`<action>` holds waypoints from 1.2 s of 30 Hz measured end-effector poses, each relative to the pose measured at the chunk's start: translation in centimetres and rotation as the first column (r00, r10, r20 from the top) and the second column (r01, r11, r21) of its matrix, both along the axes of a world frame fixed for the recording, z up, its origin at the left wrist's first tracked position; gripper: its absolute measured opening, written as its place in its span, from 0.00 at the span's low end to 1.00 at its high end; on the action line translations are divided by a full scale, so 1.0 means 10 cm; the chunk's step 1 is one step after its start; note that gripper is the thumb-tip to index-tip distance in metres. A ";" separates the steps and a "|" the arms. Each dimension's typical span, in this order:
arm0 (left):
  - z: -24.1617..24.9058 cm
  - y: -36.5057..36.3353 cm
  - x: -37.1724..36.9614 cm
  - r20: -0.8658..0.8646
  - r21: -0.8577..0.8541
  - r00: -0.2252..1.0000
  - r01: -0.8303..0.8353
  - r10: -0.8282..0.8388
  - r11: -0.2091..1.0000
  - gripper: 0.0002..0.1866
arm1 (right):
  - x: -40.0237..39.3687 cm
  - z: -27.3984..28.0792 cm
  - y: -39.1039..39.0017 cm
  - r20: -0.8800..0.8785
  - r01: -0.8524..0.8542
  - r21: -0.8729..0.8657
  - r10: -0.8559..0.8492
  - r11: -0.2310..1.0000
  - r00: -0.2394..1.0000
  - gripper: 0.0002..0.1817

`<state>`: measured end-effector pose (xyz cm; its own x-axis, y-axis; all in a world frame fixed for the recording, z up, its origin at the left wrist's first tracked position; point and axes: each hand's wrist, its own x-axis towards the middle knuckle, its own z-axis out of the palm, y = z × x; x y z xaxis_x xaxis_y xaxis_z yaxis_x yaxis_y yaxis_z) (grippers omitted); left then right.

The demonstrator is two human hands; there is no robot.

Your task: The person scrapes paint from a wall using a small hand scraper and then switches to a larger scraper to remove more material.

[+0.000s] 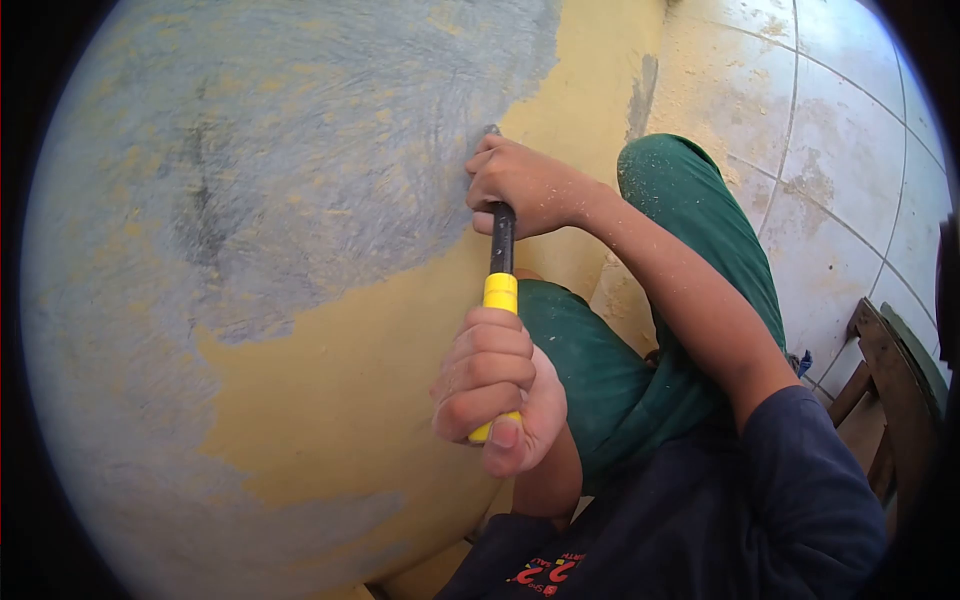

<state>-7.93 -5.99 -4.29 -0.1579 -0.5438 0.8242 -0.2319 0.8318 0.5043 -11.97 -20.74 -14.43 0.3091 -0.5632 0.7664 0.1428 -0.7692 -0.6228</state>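
My left hand is wrapped round the yellow grip of a long-handled tool. Farther up, my right hand closes round the tool's black shaft. A small bit of the tool's grey tip shows beyond my right fingers, against the wall; my right hand hides most of that end. The wall surface is scraped grey at left and above, with yellow paint lower down and along the right.
At right is a tiled floor with pale dust and flakes. My bent knees in green trousers are beside the wall. A worn wooden piece of furniture stands at the right edge.
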 end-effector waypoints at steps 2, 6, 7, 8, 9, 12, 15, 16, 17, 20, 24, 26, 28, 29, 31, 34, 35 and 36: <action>0.03 0.00 0.03 0.003 0.007 1.000 -0.003 0.003 1.000 0.13 | 0.03 0.01 0.01 -0.011 0.029 -0.008 -0.029 1.000 1.000 0.13; -0.02 0.00 0.17 -0.093 0.031 0.996 -0.001 0.004 1.000 0.12 | 0.09 -0.01 0.00 -0.062 0.094 -0.013 -0.094 0.996 0.994 0.13; -0.04 0.01 0.21 -0.132 0.045 0.991 0.002 0.004 0.999 0.12 | 0.10 -0.02 0.01 -0.087 0.130 -0.016 -0.131 0.991 0.988 0.13; -0.08 0.06 0.27 -0.131 0.068 0.991 -0.007 0.016 0.998 0.12 | 0.09 -0.04 0.03 -0.162 0.120 0.000 -0.118 0.993 0.980 0.13; -0.06 0.10 0.27 -0.144 0.055 0.990 0.000 0.008 0.999 0.12 | 0.11 0.00 0.07 -0.173 0.126 -0.014 -0.127 0.992 0.977 0.13; -0.04 0.27 0.24 -0.120 0.019 0.992 -0.023 0.025 1.000 0.12 | 0.17 0.06 0.19 -0.096 0.039 -0.053 -0.044 0.998 0.994 0.14; -0.07 0.20 0.26 -0.121 0.026 0.992 -0.024 0.027 0.999 0.12 | 0.16 0.01 0.10 -0.093 0.067 -0.071 -0.074 0.995 0.993 0.15; -0.06 0.21 0.28 -0.112 0.028 0.993 -0.033 0.036 0.999 0.12 | 0.13 0.00 0.08 -0.157 0.066 -0.047 -0.072 0.997 0.985 0.14; -0.06 0.20 0.28 -0.105 0.032 0.994 -0.034 0.037 0.999 0.12 | 0.15 0.02 0.10 -0.151 0.061 -0.050 -0.068 0.997 0.986 0.14; -0.06 0.24 0.30 -0.114 0.024 0.993 -0.024 0.027 0.999 0.12 | 0.15 0.03 0.14 -0.183 0.101 -0.063 -0.111 0.993 0.977 0.13; -0.08 0.31 0.24 -0.111 -0.007 0.994 -0.016 0.016 1.000 0.12 | 0.13 0.02 0.13 -0.094 0.036 -0.098 -0.046 0.995 0.994 0.13; -0.10 0.19 0.25 -0.100 0.035 0.994 -0.027 0.030 0.999 0.12 | 0.09 -0.01 0.07 -0.173 0.024 -0.040 -0.030 0.999 0.984 0.13; -0.07 0.10 0.23 -0.109 0.055 0.993 -0.029 0.035 0.998 0.13 | 0.08 -0.01 0.07 -0.196 0.063 -0.040 -0.069 0.997 0.978 0.13; -0.06 0.09 0.22 -0.112 0.049 0.993 -0.015 0.020 0.999 0.13 | 0.07 -0.02 0.06 -0.194 0.077 -0.059 -0.087 0.995 0.977 0.13; -0.04 0.17 0.20 -0.078 0.008 0.997 -0.007 0.008 1.000 0.13 | 0.09 0.06 0.13 -0.115 0.035 -0.071 -0.043 0.997 0.992 0.13; -0.04 0.30 0.13 -0.059 -0.030 0.998 -0.021 0.019 0.999 0.13 | 0.08 0.05 0.13 -0.072 -0.001 -0.085 -0.005 0.996 0.997 0.12; -0.07 0.26 0.14 -0.048 -0.020 0.998 -0.028 0.027 0.999 0.13 | 0.11 0.03 0.11 -0.063 -0.012 -0.091 0.007 0.996 0.998 0.12; -0.11 0.16 0.16 -0.064 0.016 0.997 -0.038 0.039 0.999 0.13 | 0.09 -0.06 0.05 -0.062 0.015 -0.044 -0.018 0.999 0.998 0.13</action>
<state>-6.32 -4.43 -5.39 -0.0831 -0.5606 0.8239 -0.2305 0.8152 0.5314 -11.07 -20.20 -15.03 0.3480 -0.5351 0.7698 0.0919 -0.7977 -0.5960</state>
